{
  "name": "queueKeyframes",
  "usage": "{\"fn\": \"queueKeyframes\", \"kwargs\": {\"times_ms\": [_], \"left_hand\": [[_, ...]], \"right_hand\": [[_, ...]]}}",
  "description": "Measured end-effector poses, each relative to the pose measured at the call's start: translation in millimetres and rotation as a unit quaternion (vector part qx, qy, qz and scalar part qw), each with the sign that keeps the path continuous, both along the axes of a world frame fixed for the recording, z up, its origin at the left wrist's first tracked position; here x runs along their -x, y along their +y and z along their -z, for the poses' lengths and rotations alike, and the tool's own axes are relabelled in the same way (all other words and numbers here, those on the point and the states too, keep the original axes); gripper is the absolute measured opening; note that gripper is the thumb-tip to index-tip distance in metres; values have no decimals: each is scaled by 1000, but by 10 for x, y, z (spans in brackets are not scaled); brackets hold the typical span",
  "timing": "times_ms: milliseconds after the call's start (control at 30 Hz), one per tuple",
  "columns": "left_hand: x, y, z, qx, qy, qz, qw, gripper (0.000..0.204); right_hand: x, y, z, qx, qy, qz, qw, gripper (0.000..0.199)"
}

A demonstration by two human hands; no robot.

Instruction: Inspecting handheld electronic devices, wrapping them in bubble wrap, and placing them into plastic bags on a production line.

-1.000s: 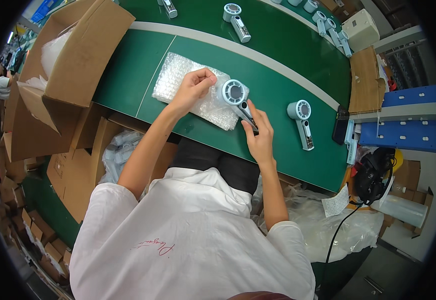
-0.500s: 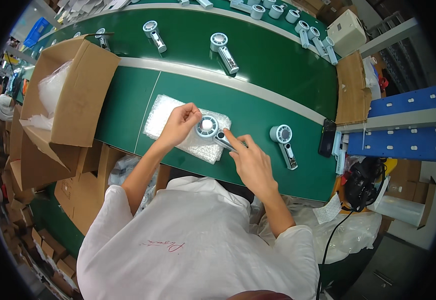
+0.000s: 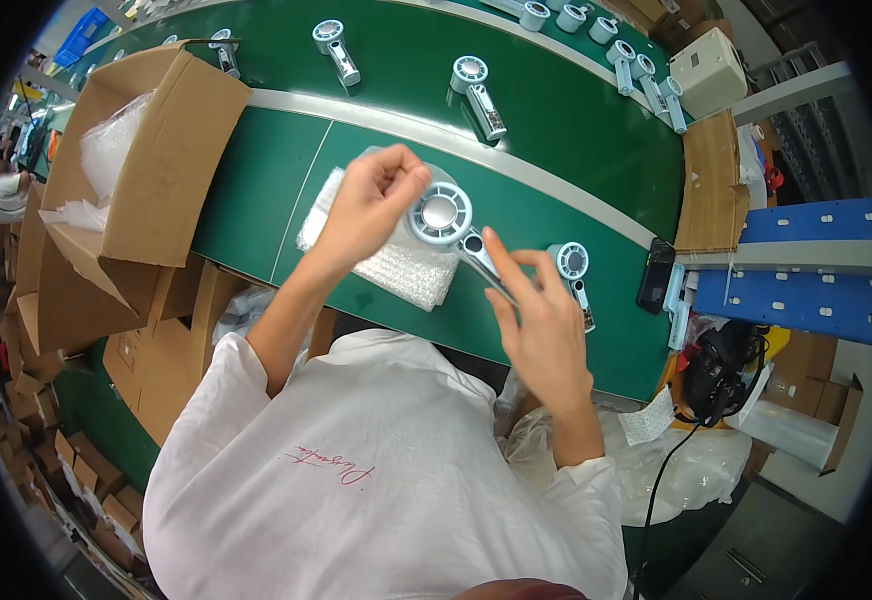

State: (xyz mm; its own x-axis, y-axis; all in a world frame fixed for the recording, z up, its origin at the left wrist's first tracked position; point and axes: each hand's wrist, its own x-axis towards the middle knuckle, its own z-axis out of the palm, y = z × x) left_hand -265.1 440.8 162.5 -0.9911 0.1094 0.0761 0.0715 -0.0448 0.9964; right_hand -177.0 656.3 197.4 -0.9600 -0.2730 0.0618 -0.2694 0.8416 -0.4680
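Note:
In my right hand (image 3: 544, 335) is a light-blue handheld fan (image 3: 439, 213), gripped by its silvery handle and tilted, with its round head toward my left hand. My left hand (image 3: 374, 205) is closed in a pinch right beside the fan head. What looks like a thin clear plastic bag shows faintly around the fan head and those fingers; its edges are hard to make out. Beneath both hands lies a stack of bubble-wrap bags (image 3: 411, 278) on the green table. Behind my right hand another light-blue fan (image 3: 572, 261) is partly hidden.
An open cardboard box (image 3: 171, 180) with bubble wrap inside stands at the left. More fans (image 3: 471, 70) lie on the green strip beyond the pale rail (image 3: 356, 115), with several grouped at the far right. A black phone (image 3: 656, 275) lies near the table's right edge.
Both hands and the fan have lifted off the bubble-wrap stack, moving up and slightly right. The fan now appears larger. The view has shifted slightly.

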Motion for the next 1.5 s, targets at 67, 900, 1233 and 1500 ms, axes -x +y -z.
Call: {"fn": "queueKeyframes", "kwargs": {"times_ms": [67,900,1233,1500], "left_hand": [[0,-181,-59,53,17,12,998,13],[-211,-155,987,313,74,67,945,20],[-126,-283,1165,78,-148,37,985,27],[-106,-79,558,400,111,41,909,27]], "right_hand": [[64,124,242,169,-26,-26,985,58],[-265,-74,1564,402,-2,124,907,52],[-226,-127,1530,191,70,-10,979,57],[-122,-99,777,-64,72,-41,994,64]]}}
